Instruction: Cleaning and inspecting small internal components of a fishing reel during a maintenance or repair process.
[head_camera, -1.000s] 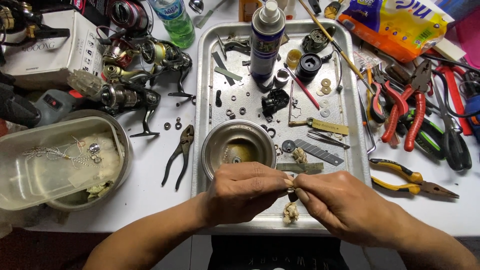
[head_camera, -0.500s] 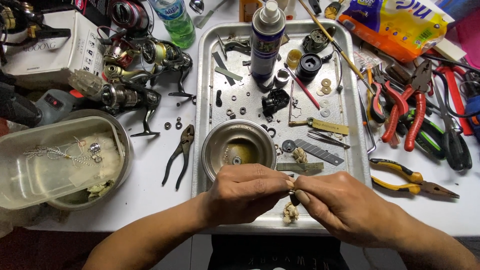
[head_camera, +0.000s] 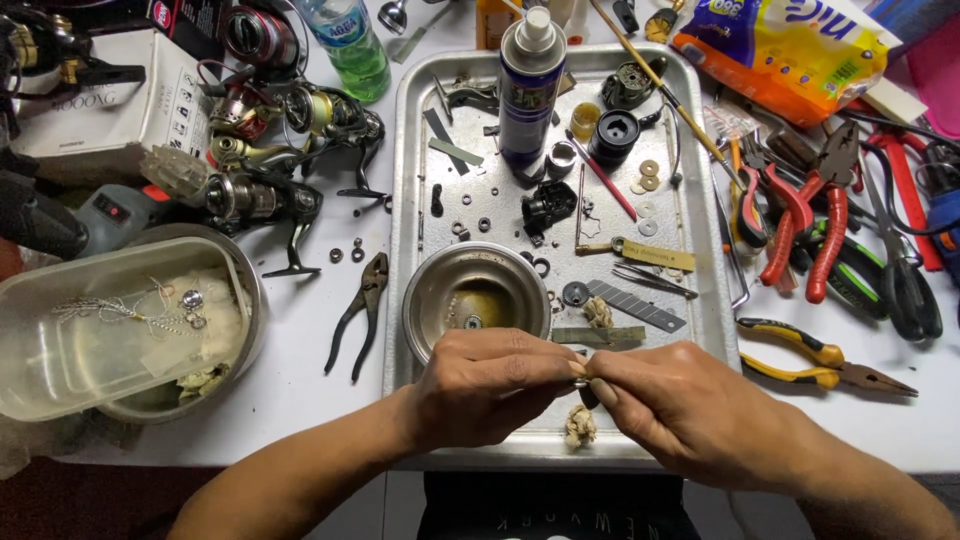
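— What are the two hands doing over the long silver metal tray (head_camera: 690, 200)?

— They meet at its near edge. The left hand (head_camera: 490, 385) and the right hand (head_camera: 680, 400) pinch the same small silvery metal part (head_camera: 580, 382) between thumbs and fingertips, closed tight on it from both sides. The part is too small to tell its exact shape.

— And where is that part relative to the tray?

— Held just above the tray's front rim, directly over a crumpled scrap of dirty beige tissue (head_camera: 579, 427) that lies on the tray floor.

— What else sits in the tray?

— A round steel bowl with oily liquid (head_camera: 476, 297) in the near left corner, touching distance behind the left hand. Further back stands a tall blue spray can with a white cap (head_camera: 530, 85), upright, and beside it a black reel housing piece (head_camera: 548, 205) among washers and screws (many too tiny to name). A grey snap-off knife blade (head_camera: 634, 305) lies flat just behind the right hand.

— Outside the tray?

— Left of it, dark long-nose pliers (head_camera: 362, 315) lie on the white table (head_camera: 310, 400), with a clear plastic tub resting in a metal bowl (head_camera: 120, 335) further left. Right of the tray lie yellow-handled pliers (head_camera: 820, 355) and red-handled pliers (head_camera: 805, 215).
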